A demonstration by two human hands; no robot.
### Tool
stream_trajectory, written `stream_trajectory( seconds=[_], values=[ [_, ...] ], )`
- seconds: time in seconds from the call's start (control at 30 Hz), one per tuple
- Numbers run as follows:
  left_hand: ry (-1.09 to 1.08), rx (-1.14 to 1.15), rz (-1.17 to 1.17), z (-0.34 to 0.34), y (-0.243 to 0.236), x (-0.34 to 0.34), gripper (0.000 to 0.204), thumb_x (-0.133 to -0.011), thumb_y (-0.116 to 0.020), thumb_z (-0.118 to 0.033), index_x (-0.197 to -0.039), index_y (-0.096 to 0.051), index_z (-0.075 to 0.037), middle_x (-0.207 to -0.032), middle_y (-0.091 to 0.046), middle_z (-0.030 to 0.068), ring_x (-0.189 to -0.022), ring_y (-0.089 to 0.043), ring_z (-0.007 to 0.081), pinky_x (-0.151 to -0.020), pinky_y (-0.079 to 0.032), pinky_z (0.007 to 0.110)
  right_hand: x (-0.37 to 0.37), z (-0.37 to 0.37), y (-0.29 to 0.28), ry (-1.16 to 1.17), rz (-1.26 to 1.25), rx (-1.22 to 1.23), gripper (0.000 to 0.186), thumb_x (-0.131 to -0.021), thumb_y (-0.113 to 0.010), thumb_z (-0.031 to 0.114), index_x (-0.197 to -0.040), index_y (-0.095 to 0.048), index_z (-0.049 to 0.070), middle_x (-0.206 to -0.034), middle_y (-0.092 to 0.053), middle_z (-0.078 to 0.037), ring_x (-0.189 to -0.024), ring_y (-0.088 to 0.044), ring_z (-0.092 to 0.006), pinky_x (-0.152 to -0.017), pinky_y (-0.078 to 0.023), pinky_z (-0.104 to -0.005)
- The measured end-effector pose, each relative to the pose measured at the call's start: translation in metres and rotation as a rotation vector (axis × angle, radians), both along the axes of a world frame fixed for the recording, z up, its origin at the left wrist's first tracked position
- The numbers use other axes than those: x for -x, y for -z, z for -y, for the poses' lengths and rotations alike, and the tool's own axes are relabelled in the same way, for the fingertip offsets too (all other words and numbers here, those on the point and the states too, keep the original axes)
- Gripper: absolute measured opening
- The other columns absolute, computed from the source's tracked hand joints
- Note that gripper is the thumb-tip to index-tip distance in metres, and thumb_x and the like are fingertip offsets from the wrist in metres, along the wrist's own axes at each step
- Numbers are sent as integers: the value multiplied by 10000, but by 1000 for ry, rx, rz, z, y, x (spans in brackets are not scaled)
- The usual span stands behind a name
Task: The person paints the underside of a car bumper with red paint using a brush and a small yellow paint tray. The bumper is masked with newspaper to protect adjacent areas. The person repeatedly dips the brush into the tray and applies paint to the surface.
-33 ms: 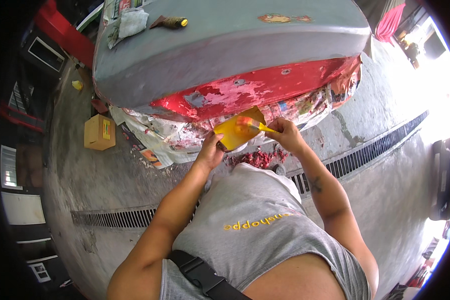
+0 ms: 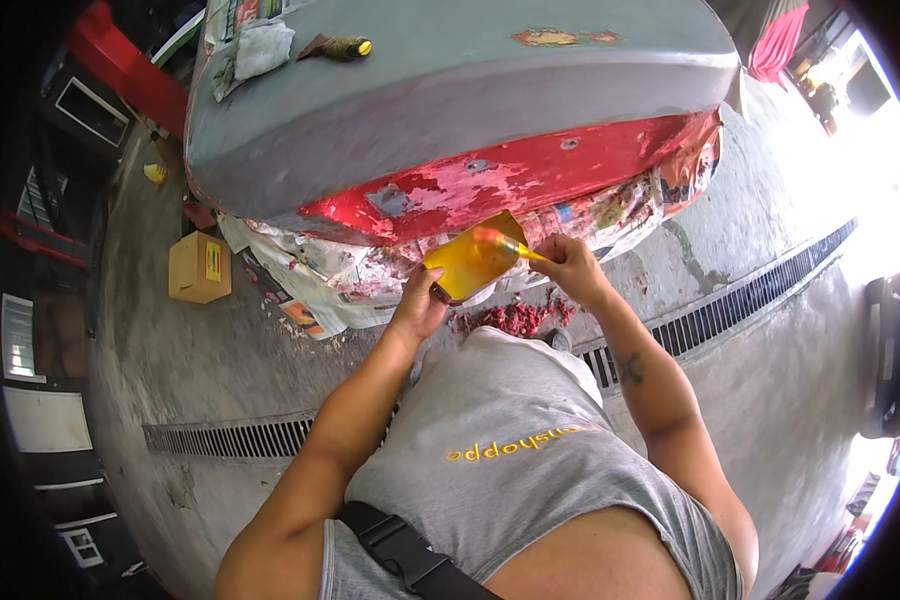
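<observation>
My left hand is closed on the near left edge of a translucent yellow container, its thumb over the rim. The container is tilted, with its open side facing up. In my right hand, the fingers pinch the yellow handle of a paintbrush. The brush's bristle end lies within the container and looks orange-red. Just beyond both hands is a car panel, grey above, with a lower band of red, patchy, peeling paint. Stained newspaper covers the part below that band.
A cloth and a yellow-tipped brush or tool lie on the grey panel. Red paint scraps litter the floor near my feet. A cardboard box stands at left. A drain grate crosses the concrete floor.
</observation>
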State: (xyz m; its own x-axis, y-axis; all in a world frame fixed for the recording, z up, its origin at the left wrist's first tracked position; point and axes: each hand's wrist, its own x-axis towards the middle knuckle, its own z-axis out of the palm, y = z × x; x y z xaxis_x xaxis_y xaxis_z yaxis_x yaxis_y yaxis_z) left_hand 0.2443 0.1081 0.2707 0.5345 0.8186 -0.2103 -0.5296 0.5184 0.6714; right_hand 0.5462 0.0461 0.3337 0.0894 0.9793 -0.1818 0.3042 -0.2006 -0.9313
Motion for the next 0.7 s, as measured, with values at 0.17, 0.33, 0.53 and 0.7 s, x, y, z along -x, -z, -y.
stream_trajectory(
  seconds=[0.17, 0.33, 0.53, 0.7],
  values=[
    [-108, 75, -41, -3, -2, 11, 556, -919, -704, -237, -1428, -557, -72, -1362, -645, 59, -1272, -612, 208, -1091, -492, 394, 5, -46, 3, 177, -195, -1, 127, -1006, -714, 146, -1053, -718, 28, -814, -729, -22, -605, -544, -46, -512, -395, -228],
    [-128, 27, -45, 0, -9, 27, 576, -947, -689, -241, -1470, -530, -60, -1442, -614, 77, -1360, -553, 240, -1181, -411, 437, -19, -111, 20, 316, -57, -123, 159, -1011, -711, 162, -1097, -729, 29, -844, -744, -45, -619, -568, -62, -519, -412, -241],
    [-213, 103, -41, 10, -5, 37, 614, -934, -688, -244, -1491, -509, -60, -1463, -601, 79, -1358, -562, 241, -1185, -414, 441, -96, -100, 44, 616, -116, -79, 148, -1009, -705, 158, -1109, -703, 49, -840, -705, -47, -546, -515, -80, -468, -395, -256],
    [-260, 142, 2, 18, 1, 50, 580, -940, -672, -210, -1479, -517, -63, -1435, -616, 75, -1335, -584, 224, -1155, -448, 424, -69, -90, 75, 846, 23, -225, 145, -1022, -650, 122, -1144, -646, 44, -875, -704, -88, -669, -603, -145, -560, -485, -316]
  ],
)
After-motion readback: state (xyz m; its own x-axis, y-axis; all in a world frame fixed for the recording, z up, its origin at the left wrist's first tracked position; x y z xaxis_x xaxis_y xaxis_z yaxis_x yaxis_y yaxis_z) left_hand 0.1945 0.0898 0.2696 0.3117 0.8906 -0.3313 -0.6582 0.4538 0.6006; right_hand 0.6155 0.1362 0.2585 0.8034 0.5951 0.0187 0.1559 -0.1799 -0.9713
